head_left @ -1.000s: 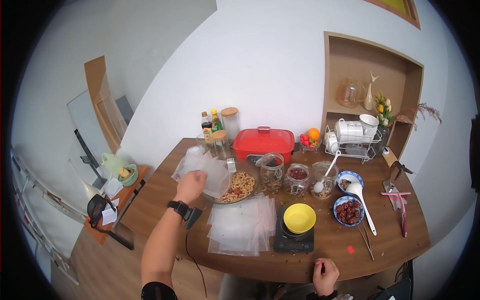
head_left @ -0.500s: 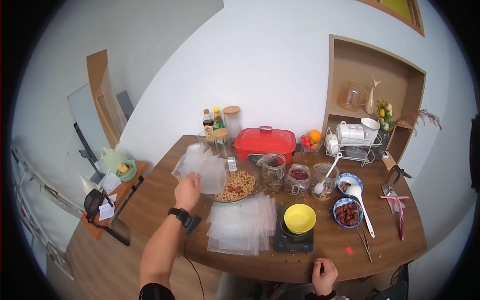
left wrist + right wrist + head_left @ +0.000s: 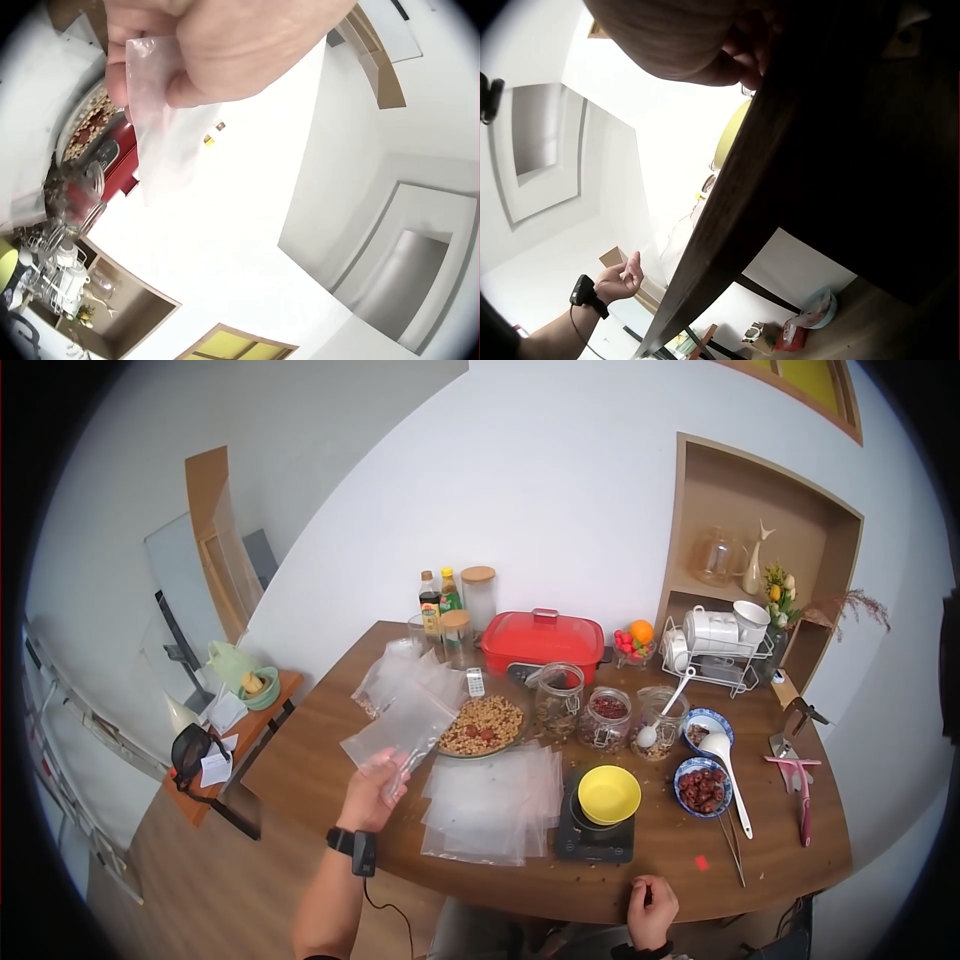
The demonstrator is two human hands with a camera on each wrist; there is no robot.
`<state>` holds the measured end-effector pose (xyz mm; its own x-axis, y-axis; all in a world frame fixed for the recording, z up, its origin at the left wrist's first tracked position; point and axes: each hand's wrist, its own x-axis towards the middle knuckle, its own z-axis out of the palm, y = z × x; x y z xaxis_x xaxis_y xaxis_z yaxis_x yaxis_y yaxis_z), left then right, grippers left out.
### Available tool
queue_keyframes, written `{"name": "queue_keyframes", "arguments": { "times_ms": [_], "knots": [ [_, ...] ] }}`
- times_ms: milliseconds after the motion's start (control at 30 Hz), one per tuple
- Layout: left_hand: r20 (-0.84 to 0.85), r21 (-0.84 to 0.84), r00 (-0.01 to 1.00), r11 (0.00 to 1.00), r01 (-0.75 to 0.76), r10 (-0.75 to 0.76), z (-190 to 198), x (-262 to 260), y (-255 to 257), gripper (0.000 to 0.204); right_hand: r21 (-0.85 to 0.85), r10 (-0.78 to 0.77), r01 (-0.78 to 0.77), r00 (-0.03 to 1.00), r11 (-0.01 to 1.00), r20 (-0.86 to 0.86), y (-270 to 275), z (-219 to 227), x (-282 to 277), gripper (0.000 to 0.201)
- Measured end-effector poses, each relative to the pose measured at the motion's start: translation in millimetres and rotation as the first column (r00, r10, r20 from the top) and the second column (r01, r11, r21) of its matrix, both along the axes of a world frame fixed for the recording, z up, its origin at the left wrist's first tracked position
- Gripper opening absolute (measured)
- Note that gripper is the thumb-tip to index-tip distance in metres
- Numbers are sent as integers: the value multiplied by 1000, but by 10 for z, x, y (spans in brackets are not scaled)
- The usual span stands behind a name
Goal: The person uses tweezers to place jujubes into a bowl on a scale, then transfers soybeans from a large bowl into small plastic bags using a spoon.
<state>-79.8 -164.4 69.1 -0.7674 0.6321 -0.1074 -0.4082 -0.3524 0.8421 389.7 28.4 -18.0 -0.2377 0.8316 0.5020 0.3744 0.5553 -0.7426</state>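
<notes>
1. Left hand [image 3: 372, 798]: thumb and fingers pinch a clear bag [image 3: 400, 732] by one end; the rest of it extends from the grip.
2. Bag position: raised over the left part of the table [image 3: 320, 755], by the left rim of the plate [image 3: 468, 755]. Contact with the plate: cannot tell.
3. Right hand [image 3: 652, 912]: rests idle at the table's near edge, fingers loosely curled in.
4. Plate: bears nuts [image 3: 502, 712], with a few red pieces among them.
5. Front pile [image 3: 490, 810]: clear bags, overlapping, flat on the table before the plate.
6. Back pile [image 3: 385, 678]: more clear bags, left of the plate, partly behind the held one.
7. Scale [image 3: 594, 848]: just right of the front pile; yellow bowl [image 3: 610, 795] on top.
8. Blue-and-white bowl [image 3: 703, 812]: farther right, holding dark red fruit [image 3: 702, 787].
9. Red cooker [image 3: 543, 642]: near the wall, behind the plate.
</notes>
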Motion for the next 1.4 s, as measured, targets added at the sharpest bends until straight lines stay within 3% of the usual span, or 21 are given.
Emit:
{"name": "queue_keyframes", "arguments": {
  "times_ms": [233, 367, 467, 667, 767, 800, 867, 967, 1067, 1167, 1267, 1400],
  "knots": [
    [-10, -44, 999, 999, 32, -33, -5, 619, -51, 43, -3, 2, -2, 1000, 1000, -3, -9, 11, -3, 7],
    [17, -147, 974, 963, 228, -228, -50, 599, -15, 37, -8, 8, -8, 1000, 1000, 0, -6, -16, 1, 6],
    [19, -253, 963, 931, 264, -268, -56, 601, 136, 34, 16, 5, -5, 1000, 1000, -6, 1, -25, -13, 6],
    [-178, -531, 913, 817, 226, -368, -296, 567, 274, 33, 34, -7, 7, 1000, 999, -5, 1, -25, -1, 6],
    [-286, -638, 889, 764, 101, -357, -235, 632, 268, 40, 40, -5, 5, 1000, 999, 2, 5, -3, -4, 5],
    [-455, -594, 843, 803, -50, -285, -375, 596, 283, 43, 38, -2, 1, 1000, 999, 2, 5, 5, -6, 5],
    [-744, -429, 657, 843, -326, -125, -758, 490, 301, 50, 41, 5, -5, 1000, 999, 1, 3, -3, -13, 5],
    [-932, -359, 234, 630, -689, -275, -310, 780, 374, 63, 58, 5, -5, 1000, 998, -2, 19, -25, -18, 4],
    [-903, -430, 261, 722, -543, -342, -335, 898, 542, 72, 50, 5, -5, 1000, 999, 6, -7, -40, -3, 4],
    [-842, -533, 228, 685, -497, -490, -418, 1078, 785, 79, 25, 0, 0, 1000, 1000, 29, -13, 38, 22, 3],
    [-714, -700, 338, 613, -367, -613, -390, 1243, 961, 82, 24, -9, 8, 1000, 1000, 30, -26, 103, 36, 3],
    [-607, -792, 355, 510, -334, -711, -620, 1263, 1055, 85, 19, -11, 10, 999, 1000, 37, -48, 140, 79, 3]
  ]
}}
